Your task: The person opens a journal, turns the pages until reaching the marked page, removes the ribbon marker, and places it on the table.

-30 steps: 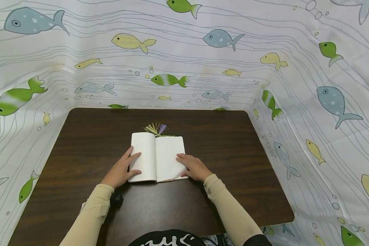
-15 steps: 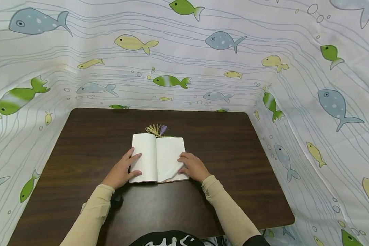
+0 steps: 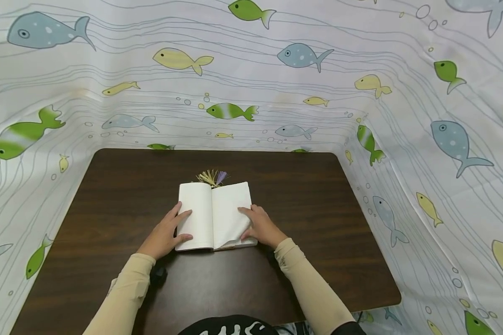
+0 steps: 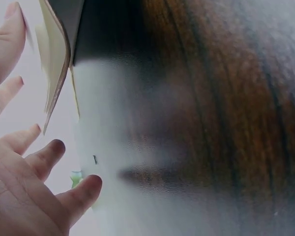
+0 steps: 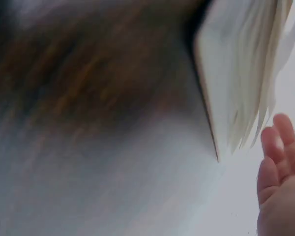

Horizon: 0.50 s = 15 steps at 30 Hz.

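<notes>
White-paged notebook (image 3: 213,215) with faint ruled lines lies open near the middle of the dark brown wooden table (image 3: 109,195), its spine running away from the person, and a small sprig of dried straw-coloured and purple flowers (image 3: 212,177) pokes out from behind its far edge. The step in hand looks like leafing through it — the near corner of the right-hand page is lifted and curled off the block under the right hand (image 3: 261,227). That hand lies on the outer part of the right page, fingers bent over the paper and pointing toward the spine; whether the thumb actually pinches the sheet cannot be told from the head view, and the right wrist view is too blurred to settle it, showing only fanned page edges beside fingertips. The left hand (image 3: 166,231) rests flat on the outer edge of the left page, fingers straight and spread, thumb along the near corner — pressing rather than gripping. Both forearms, in beige sleeves (image 3: 310,284), come in from the near edge of the table. As a judgement, the next move calls for a light lift of one sheet only, while the left hand steadies the book.
</notes>
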Tool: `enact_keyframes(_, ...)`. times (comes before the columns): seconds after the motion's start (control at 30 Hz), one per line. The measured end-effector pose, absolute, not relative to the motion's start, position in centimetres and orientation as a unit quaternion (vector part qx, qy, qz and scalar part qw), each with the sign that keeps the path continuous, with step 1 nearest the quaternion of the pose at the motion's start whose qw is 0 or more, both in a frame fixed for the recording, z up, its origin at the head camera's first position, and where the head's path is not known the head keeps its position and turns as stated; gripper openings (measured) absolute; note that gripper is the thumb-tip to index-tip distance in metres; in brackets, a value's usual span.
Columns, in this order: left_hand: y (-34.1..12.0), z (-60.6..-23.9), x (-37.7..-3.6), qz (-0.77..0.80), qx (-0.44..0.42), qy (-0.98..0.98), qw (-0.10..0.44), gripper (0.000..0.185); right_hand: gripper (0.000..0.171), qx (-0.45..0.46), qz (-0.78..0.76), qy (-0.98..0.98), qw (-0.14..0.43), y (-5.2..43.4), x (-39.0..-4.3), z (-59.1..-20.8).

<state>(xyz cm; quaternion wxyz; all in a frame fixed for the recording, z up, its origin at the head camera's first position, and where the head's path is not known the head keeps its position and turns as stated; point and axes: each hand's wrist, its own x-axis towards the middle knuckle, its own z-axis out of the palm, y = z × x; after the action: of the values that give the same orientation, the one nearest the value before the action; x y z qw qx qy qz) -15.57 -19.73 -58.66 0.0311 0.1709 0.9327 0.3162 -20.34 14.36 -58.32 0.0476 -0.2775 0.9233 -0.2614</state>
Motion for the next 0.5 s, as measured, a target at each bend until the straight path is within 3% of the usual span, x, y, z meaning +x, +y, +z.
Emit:
enact_keyframes(0.17,-19.7,-58.4,-15.7,0.315,0.173,0.933,0.028,0.078,0.134,-0.278,-0.385,0.872,0.121,14.1,-20.4,-57.7)
enact_keyframes(0.27,-19.8,-58.4,-15.5,0.315,0.172,0.933,0.031,0.078,0.147,-0.267,-0.437,0.845,0.154,13.7,-20.0,-57.5)
enact_keyframes(0.37,-19.8,-58.5,-15.4,0.316,0.172,0.932,0.032,0.078,0.148,-0.25,-0.454,0.84,0.162,13.4,-19.4,-57.5)
enact_keyframes(0.5,-19.8,-58.4,-15.4,0.321,0.174,0.931,0.026,0.078,0.131,-0.225,-0.514,0.81,0.168,12.7,-19.0,-57.2)
